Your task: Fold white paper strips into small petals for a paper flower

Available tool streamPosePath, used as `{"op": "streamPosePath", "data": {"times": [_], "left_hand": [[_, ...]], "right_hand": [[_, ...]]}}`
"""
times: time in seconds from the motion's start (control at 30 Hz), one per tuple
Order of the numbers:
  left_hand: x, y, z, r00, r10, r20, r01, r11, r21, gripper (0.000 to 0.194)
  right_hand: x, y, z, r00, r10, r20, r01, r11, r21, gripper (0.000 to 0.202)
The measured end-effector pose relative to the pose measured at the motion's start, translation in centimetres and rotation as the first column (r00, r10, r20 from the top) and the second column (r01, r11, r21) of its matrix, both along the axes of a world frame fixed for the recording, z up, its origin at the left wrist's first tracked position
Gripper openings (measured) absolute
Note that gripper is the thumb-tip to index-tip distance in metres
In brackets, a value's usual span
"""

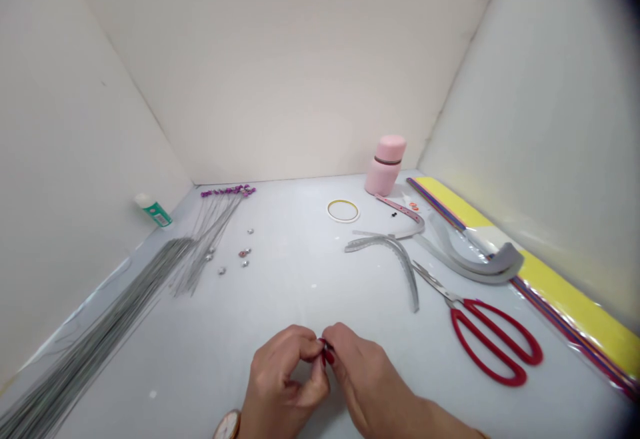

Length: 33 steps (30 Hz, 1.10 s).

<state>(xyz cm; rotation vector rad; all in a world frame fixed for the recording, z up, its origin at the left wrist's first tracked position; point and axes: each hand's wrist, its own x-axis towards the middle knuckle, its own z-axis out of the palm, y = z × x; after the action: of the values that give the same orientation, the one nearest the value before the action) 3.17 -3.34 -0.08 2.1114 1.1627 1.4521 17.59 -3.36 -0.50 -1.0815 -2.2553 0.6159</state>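
Note:
My left hand (287, 376) and my right hand (363, 372) meet at the front middle of the white table. The thumb and fingertips of both are pinched together, tip to tip. Between them is something small and dark that I cannot make out, mostly covered by the fingers. Red nails show at the pinch. Beyond my left hand lie several small silvery pieces (222, 270), and a reddish one (243, 254) is among them. To the right of my right hand rests a pair of scissors (493, 339) with red handles, its blades pointing away and to the left.
Grey wires (125, 316) lie in a long bundle on the left, with purple-tipped wires (220, 216) beyond. A glue stick (155, 211) is by the left wall. Further right are a tape roll (343, 220), a pink bottle (384, 174), curved grey strips (400, 259) and packaged coloured sheets (555, 286).

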Motion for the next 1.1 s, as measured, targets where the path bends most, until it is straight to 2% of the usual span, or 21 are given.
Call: {"op": "streamPosePath", "data": {"times": [0.13, 0.2, 0.3, 0.37, 0.43, 0.53, 0.63, 0.73, 0.97, 1.1], "left_hand": [[-0.2, -0.2, -0.1, 0.998, -0.015, 0.060, 0.028, 0.972, -0.232, 0.020], [-0.3, -0.2, 0.0, 0.996, -0.030, 0.081, 0.053, 0.952, -0.303, 0.018], [-0.5, -0.3, 0.3, 0.995, -0.071, 0.073, 0.090, 0.951, -0.296, 0.014], [-0.7, -0.3, 0.4, 0.994, -0.083, 0.070, 0.099, 0.954, -0.282, 0.015], [-0.7, -0.2, 0.4, 0.993, -0.094, 0.078, 0.113, 0.951, -0.289, 0.015], [-0.7, -0.2, 0.3, 0.992, -0.109, 0.065, 0.123, 0.954, -0.272, 0.017], [-0.7, 0.0, 0.1, 0.992, -0.124, 0.031, 0.128, 0.969, -0.210, 0.021], [-0.8, 0.2, 0.1, 0.990, -0.137, 0.032, 0.141, 0.970, -0.199, 0.022], [-0.9, 0.5, 0.1, 0.979, -0.190, 0.080, 0.205, 0.939, -0.275, 0.023], [-0.9, 0.2, 0.2, 0.994, -0.100, 0.041, 0.107, 0.968, -0.229, 0.023]], "right_hand": [[0.1, 0.1, 0.0, 0.996, -0.074, -0.051, 0.073, 0.997, -0.016, 0.017], [0.2, 0.1, 0.2, 0.993, -0.084, -0.083, 0.082, 0.996, -0.024, 0.016], [0.3, 0.0, 0.4, 0.990, -0.075, -0.121, 0.065, 0.994, -0.082, 0.018], [0.4, -0.1, 0.5, 0.981, -0.080, -0.176, 0.046, 0.980, -0.192, 0.018], [0.3, -0.1, 0.7, 0.957, -0.110, -0.269, 0.015, 0.943, -0.333, 0.018], [0.1, -0.1, 0.9, 0.889, -0.189, -0.417, -0.070, 0.843, -0.533, 0.021], [-0.1, 0.0, 1.0, 0.807, -0.279, -0.521, -0.161, 0.745, -0.647, 0.023], [-0.1, 0.2, 1.0, 0.771, -0.311, -0.555, -0.221, 0.687, -0.692, 0.025], [0.1, 0.5, 1.4, 0.713, -0.382, -0.588, -0.315, 0.574, -0.756, 0.027], [0.0, 0.5, 1.6, 0.702, -0.409, -0.583, -0.284, 0.590, -0.756, 0.027]]}}
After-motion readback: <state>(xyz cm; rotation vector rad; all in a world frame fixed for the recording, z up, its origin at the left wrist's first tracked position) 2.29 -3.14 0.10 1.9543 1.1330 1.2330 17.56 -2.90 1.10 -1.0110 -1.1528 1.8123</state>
